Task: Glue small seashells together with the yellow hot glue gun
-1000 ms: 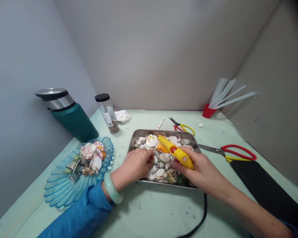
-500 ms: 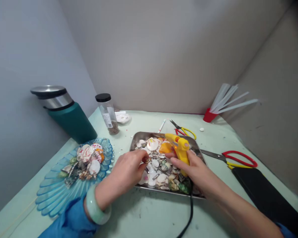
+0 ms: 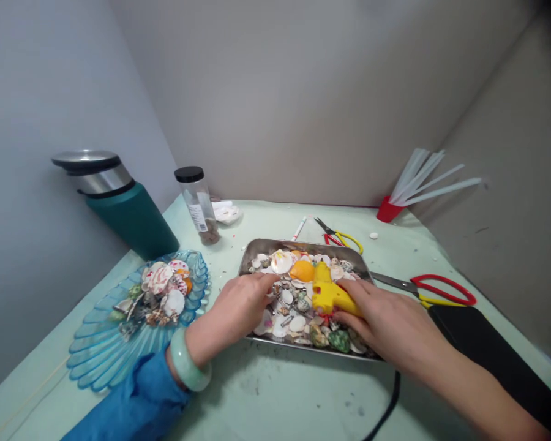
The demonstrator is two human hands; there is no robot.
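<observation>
A steel tray (image 3: 250, 258) full of small seashells lies at the table's middle. My right hand (image 3: 386, 318) is wrapped round a yellow glue gun (image 3: 327, 293), its nozzle pointing down and left into the shells; its black cord (image 3: 386, 410) trails toward me. My left hand (image 3: 241, 303) hovers over the tray's left side with fingers curled together over the shells; what they pinch is too small to name. A pale green bangle (image 3: 188, 370) and a blue sleeve (image 3: 133, 407) cover that wrist.
A blue shell-shaped glass dish (image 3: 98, 349) holding glued shells lies at left. Behind it stand a teal flask (image 3: 123, 211) and a clear jar (image 3: 197, 202). Small yellow scissors (image 3: 342, 236), red-handled scissors (image 3: 429, 288), a red cup of glue sticks (image 3: 388, 208) and a black pad (image 3: 496, 355) sit right.
My right hand has turned the glue gun from pointing up-left to nozzle down over the shells. My left hand stays over the tray's left side, shifting slightly.
</observation>
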